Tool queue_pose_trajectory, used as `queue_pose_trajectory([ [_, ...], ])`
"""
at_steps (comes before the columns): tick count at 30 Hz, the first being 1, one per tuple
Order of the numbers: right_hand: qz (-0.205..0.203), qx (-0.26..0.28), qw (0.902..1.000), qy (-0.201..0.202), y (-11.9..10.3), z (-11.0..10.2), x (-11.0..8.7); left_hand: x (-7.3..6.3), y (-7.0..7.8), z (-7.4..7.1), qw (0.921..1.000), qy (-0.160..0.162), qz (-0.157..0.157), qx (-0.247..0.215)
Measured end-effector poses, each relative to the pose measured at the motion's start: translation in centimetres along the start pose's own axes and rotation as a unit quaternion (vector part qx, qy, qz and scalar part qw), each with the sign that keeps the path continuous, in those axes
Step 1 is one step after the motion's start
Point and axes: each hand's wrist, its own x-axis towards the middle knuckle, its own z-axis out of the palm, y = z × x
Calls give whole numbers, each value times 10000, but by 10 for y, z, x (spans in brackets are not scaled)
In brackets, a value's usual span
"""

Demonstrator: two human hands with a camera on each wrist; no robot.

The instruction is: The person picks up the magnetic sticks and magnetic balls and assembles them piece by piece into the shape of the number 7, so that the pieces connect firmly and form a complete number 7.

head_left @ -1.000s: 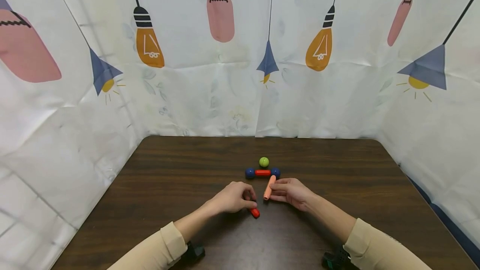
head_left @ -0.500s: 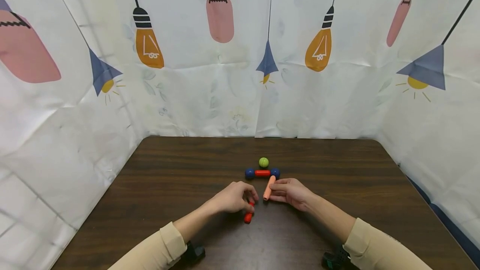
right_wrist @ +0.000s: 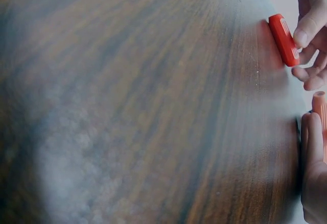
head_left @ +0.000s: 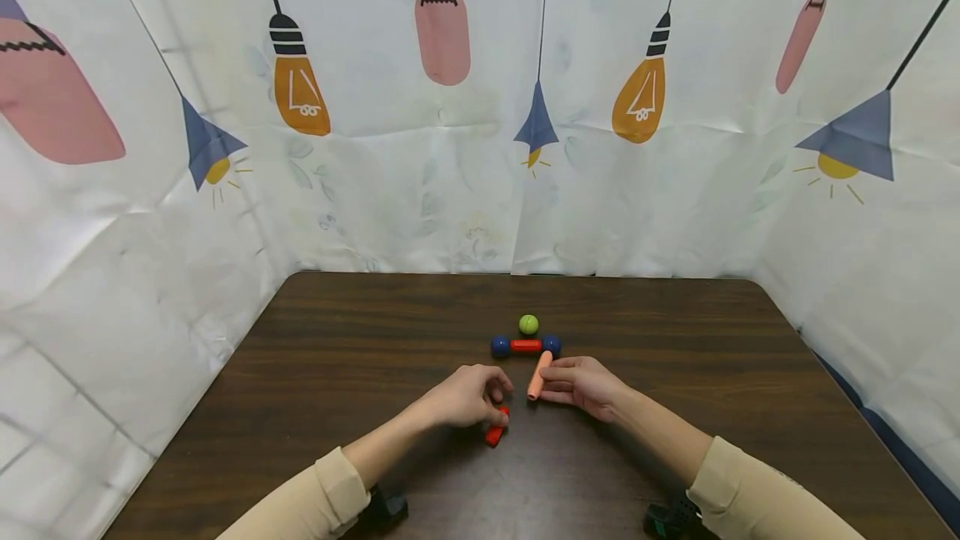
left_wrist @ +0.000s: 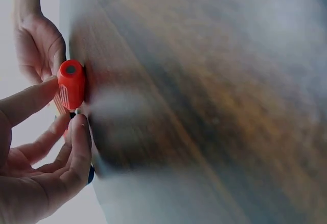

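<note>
In the head view, my left hand (head_left: 472,397) pinches a short red rod (head_left: 496,428) low over the table. The left wrist view shows that red rod (left_wrist: 71,83) end-on, a grey disc in its tip, the thumb against its side and the fingers by its far end. My right hand (head_left: 581,386) holds a peach-coloured rod (head_left: 537,382) between thumb and fingers, its far end near a blue ball (head_left: 551,345). That ball and another blue ball (head_left: 500,346) cap a red rod (head_left: 525,346) lying crosswise. In the right wrist view the peach rod (right_wrist: 320,104) is partly hidden.
Just behind the capped red rod sits a small green ball (head_left: 528,324). All of this is on a dark wood-grain table (head_left: 360,340). A white curtain (head_left: 465,190) printed with lamps hangs around the back and sides.
The red rod in my left hand has turned, its near end swinging from the right toward the left. My right hand and the peach rod stay in place.
</note>
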Motion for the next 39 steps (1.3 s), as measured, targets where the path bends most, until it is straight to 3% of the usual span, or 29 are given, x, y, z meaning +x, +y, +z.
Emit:
queue_pose_trajectory([
  [5,17,46,10000,8,-1,0,0,-3,0,0,9997,56,-236,-18],
  [10,55,54,9999,67,0,-1,1,-5,1,1,9996,21,-275,-3],
  [21,95,103,9998,152,1,-1,4,-10,12,5,9980,95,-384,500],
  [31,44,116,9999,85,2,0,3,-10,8,5,9990,83,-262,362],
  [39,100,159,9997,146,0,0,2,-9,6,6,9990,46,-426,119],
])
